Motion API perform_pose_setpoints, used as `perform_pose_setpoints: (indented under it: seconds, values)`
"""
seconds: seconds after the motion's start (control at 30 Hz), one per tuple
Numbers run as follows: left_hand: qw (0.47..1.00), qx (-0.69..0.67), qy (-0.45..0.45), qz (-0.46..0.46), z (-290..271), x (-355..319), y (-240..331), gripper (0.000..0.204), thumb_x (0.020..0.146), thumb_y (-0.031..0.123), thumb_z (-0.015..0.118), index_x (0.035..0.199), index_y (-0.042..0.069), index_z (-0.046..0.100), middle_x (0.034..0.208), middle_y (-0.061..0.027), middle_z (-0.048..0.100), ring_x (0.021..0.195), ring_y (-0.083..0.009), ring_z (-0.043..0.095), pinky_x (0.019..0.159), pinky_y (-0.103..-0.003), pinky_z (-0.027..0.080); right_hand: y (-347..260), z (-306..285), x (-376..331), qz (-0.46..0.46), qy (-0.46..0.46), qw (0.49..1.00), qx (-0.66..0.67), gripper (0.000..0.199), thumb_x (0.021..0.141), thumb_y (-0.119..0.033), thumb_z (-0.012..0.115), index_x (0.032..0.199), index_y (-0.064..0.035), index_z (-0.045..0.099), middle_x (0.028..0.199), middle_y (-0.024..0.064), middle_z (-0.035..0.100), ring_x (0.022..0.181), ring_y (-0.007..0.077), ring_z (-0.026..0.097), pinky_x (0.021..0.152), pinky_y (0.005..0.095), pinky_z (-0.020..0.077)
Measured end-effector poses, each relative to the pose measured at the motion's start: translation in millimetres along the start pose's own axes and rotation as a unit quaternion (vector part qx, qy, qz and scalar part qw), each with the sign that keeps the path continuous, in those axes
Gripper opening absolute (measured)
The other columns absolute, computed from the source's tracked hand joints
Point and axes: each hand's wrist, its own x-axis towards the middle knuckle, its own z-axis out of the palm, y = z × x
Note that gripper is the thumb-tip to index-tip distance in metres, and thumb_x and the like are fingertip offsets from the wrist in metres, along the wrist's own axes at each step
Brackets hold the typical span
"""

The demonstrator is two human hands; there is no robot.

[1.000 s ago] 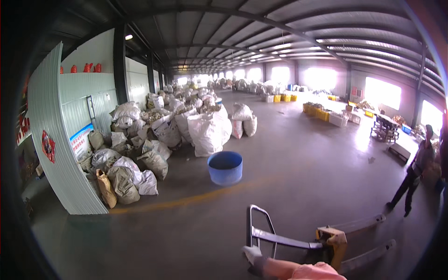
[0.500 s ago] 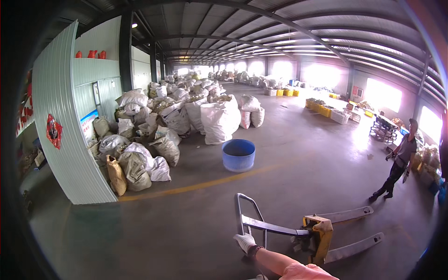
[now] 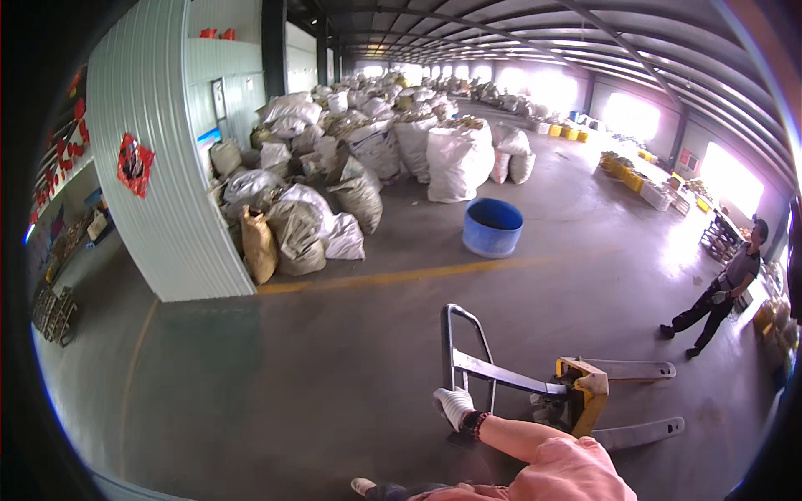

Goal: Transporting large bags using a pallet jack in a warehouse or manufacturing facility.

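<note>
The heap of white bulk sacks (image 3: 393, 159) fills the far floor, the blue tub (image 3: 492, 226) stands before it, and the yellow pallet jack (image 3: 585, 397) sits empty just ahead of the person. Swung wide, its forks could catch the bystander (image 3: 718, 288) standing off to the right. The gloved right hand (image 3: 455, 407), arm stretched forward, is wrapped closed around the jack's loop handle (image 3: 459, 342); the left hand is out of view.

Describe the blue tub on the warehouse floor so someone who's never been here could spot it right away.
Start at the big heap of white bulk sacks filling the hall's middle. Just in front of it, beyond the yellow floor line, stands the blue tub. It is the only round, open-topped, bright blue thing there, standing alone on bare concrete.
</note>
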Motion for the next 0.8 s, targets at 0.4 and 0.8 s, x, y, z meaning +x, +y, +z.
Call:
perform_pose_setpoints:
  seconds: [0.4, 0.8]
  values:
    - [0.979, 0.191, 0.048, 0.053, -276.6, 116.4, -224.1, 0.038, 0.100, 0.030, 0.051, 0.127, 0.006, 0.062, 0.125, -0.0147, 0.063, 0.118, -0.0291, 0.057, 0.100, -0.038, 0.044, 22.7, 355.3, 27.7, 0.015, 0.015, 0.999, 0.033, 0.010, 0.083, -0.014, 0.065, 0.088, -0.0074, 0.058, 0.063, 0.0038, 0.059, 0.051, 0.0145, 0.057, 0.045, 0.0289, 0.0423]
    - [0.875, 0.436, 0.087, 0.193, -504.5, 153.0, -482.1, 0.040, 0.098, 0.023, 0.051, 0.134, 0.006, 0.058, 0.138, -0.0129, 0.057, 0.130, -0.0247, 0.050, 0.111, -0.035, 0.036, 63.7, 621.5, -79.5, 0.016, -0.016, 0.999, -0.037, 0.018, 0.082, -0.016, 0.069, 0.095, -0.0057, 0.060, 0.072, 0.0051, 0.061, 0.060, 0.0167, 0.059, 0.054, 0.0329, 0.0461]
